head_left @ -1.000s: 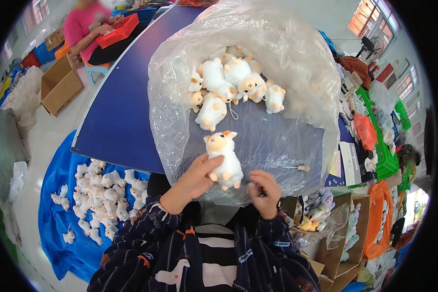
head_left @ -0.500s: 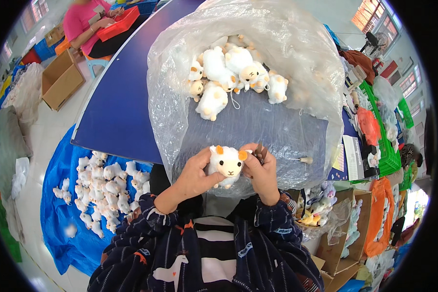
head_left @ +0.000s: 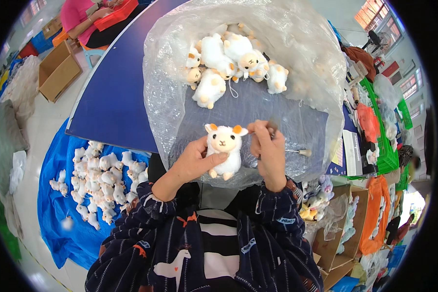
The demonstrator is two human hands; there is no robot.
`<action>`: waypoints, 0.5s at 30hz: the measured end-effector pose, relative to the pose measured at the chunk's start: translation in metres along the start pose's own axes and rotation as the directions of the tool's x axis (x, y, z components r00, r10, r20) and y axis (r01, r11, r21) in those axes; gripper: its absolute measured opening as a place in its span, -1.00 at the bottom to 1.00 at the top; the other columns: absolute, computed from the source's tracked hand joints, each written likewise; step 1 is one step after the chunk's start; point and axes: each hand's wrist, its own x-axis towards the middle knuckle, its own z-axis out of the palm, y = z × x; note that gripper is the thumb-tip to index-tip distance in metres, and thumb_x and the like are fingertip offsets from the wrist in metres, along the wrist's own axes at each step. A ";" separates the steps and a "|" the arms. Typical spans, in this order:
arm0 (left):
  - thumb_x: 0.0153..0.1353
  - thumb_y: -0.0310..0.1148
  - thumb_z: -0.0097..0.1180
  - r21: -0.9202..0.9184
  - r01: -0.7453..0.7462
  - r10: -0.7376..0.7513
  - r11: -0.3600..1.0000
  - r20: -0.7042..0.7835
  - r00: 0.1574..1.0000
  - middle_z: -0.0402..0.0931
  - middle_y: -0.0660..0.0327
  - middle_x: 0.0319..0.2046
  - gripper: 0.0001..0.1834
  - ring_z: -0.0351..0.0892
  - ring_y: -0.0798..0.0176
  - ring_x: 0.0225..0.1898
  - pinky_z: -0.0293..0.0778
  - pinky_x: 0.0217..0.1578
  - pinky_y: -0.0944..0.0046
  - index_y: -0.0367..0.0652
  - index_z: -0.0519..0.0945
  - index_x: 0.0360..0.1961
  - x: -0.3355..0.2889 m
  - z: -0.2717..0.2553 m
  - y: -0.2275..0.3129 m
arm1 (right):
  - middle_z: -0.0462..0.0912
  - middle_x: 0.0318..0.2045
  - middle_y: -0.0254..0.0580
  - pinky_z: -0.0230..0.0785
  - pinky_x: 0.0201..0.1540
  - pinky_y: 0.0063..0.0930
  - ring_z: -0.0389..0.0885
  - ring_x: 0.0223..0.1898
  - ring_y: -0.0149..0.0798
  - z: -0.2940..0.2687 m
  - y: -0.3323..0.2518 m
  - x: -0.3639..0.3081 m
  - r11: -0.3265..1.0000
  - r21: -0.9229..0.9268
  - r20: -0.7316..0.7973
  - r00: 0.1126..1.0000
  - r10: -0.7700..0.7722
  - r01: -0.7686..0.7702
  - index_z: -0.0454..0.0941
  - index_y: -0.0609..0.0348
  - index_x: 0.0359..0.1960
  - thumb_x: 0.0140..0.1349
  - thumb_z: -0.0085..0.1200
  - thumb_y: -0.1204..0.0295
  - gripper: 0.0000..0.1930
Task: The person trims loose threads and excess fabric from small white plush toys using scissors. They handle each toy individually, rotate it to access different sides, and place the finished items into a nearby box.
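My left hand (head_left: pixel 193 161) is closed round the side of a white plush sheep (head_left: pixel 225 146) with orange ears and a cream face. Its thumb presses on the toy's chest, and the toy stands upright facing me. Just right of the toy, apart from it, my right hand (head_left: pixel 269 152) is raised with bent fingers. A small dark object (head_left: pixel 273 127), blurred, shows at those fingers; its kind is unclear. On the plastic beside this hand lies an awl-like tool (head_left: pixel 304 152) with a thin metal shaft and a pale handle.
Several plush sheep (head_left: pixel 210 87) lie inside a large clear plastic bag (head_left: pixel 165 63) spread over the blue table (head_left: pixel 113 97). Left below, more sheep (head_left: pixel 102 180) are heaped on a blue sheet (head_left: pixel 58 228). A green crate (head_left: pixel 387 155) stands right; a person (head_left: pixel 78 22) sits far left.
The sheep has been tilted upright, showing its belly and feet. My right hand has let go of its ear and moved a little right and up.
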 end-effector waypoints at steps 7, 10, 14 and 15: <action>0.25 -0.20 -0.03 -0.318 0.054 -0.087 0.947 -0.090 0.992 0.47 0.19 -0.17 -0.57 0.48 0.39 -0.16 0.42 -0.17 0.38 -0.30 0.35 0.01 0.008 -0.005 -0.003 | 0.53 -0.44 -0.27 0.27 -0.49 -0.65 0.44 -0.52 -0.45 0.004 0.004 -0.036 0.643 -0.601 0.294 0.879 -0.375 0.475 0.51 0.25 -0.33 0.01 0.17 0.54 -0.83; 0.26 -0.15 -0.07 -0.473 0.123 -0.180 0.872 -0.076 0.981 0.47 0.20 -0.16 -0.56 0.49 0.37 -0.15 0.42 -0.15 0.33 -0.25 0.35 0.03 0.014 -0.007 -0.010 | 0.53 -0.41 -0.23 0.29 -0.48 -0.64 0.46 -0.51 -0.41 0.012 0.018 -0.032 0.592 -0.623 0.299 0.855 -0.423 0.511 0.51 0.25 -0.30 -0.03 0.18 0.57 -0.79; 0.27 -0.08 -0.12 -0.671 0.156 -0.259 0.725 -0.056 0.964 0.46 0.26 -0.13 -0.55 0.49 0.34 -0.12 0.44 -0.11 0.27 -0.15 0.33 0.07 0.017 -0.008 -0.011 | 0.53 -0.50 -0.27 0.26 -0.48 -0.69 0.43 -0.52 -0.48 0.012 0.021 -0.028 0.835 -0.476 0.059 0.957 -0.284 0.277 0.52 0.22 -0.30 0.00 0.12 0.60 -0.82; 0.27 -0.07 -0.13 -0.705 0.137 -0.245 0.696 -0.055 0.968 0.46 0.28 -0.12 -0.54 0.49 0.34 -0.11 0.44 -0.10 0.25 -0.12 0.32 0.08 0.018 -0.008 -0.009 | 0.53 -0.51 -0.28 0.25 -0.49 -0.69 0.42 -0.53 -0.49 0.013 0.021 -0.026 0.905 -0.372 -0.014 0.973 -0.230 0.208 0.52 0.21 -0.29 0.01 0.11 0.60 -0.82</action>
